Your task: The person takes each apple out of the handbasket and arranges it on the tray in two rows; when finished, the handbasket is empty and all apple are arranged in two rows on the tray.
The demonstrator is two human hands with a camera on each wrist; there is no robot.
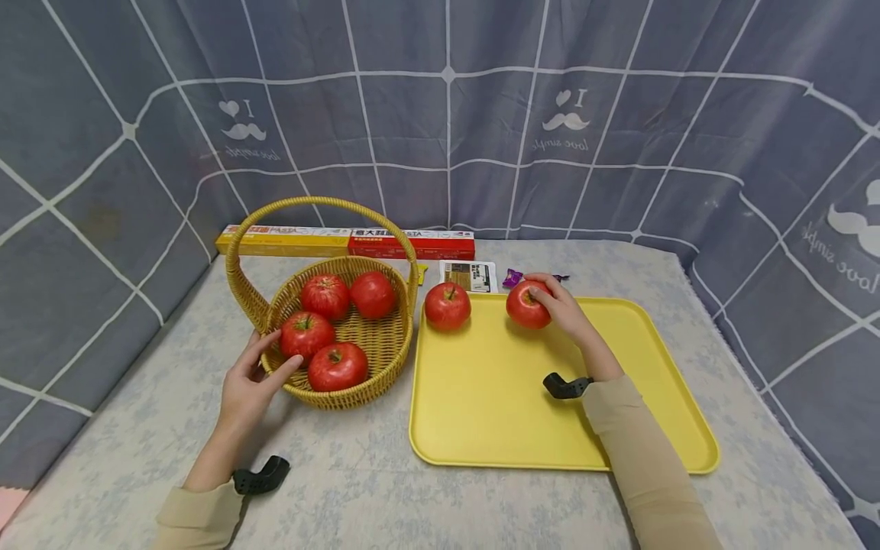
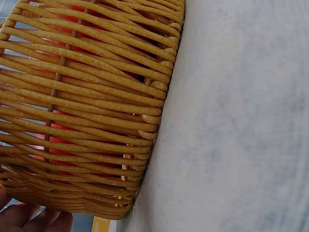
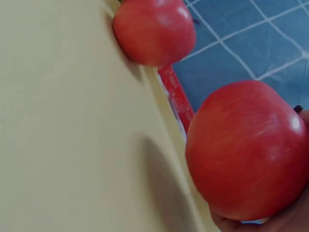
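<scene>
A wicker basket (image 1: 385, 353) with a tall arched handle stands on the left, and several red apples (image 1: 338, 367) lie inside it. My left hand (image 1: 249, 386) holds the basket's near left rim, thumb and index finger over the edge close to the apples. In the left wrist view, its other fingers (image 2: 36, 220) lie against the woven outer wall. My right hand (image 1: 565, 312) grips a red apple (image 3: 246, 150) over the far part of the yellow tray (image 1: 509, 412). The apple's shadow falls apart from it on the tray. Another apple (image 1: 448, 306) sits in the tray's far left corner.
Behind the basket lie a yellow pasta box (image 1: 289, 243) and a red pasta box (image 1: 412, 244). A flat printed packet (image 1: 469, 276) and a purple-wrapped item (image 1: 512, 278) lie beyond the tray. A grey checked curtain (image 1: 447, 114) hangs around the table.
</scene>
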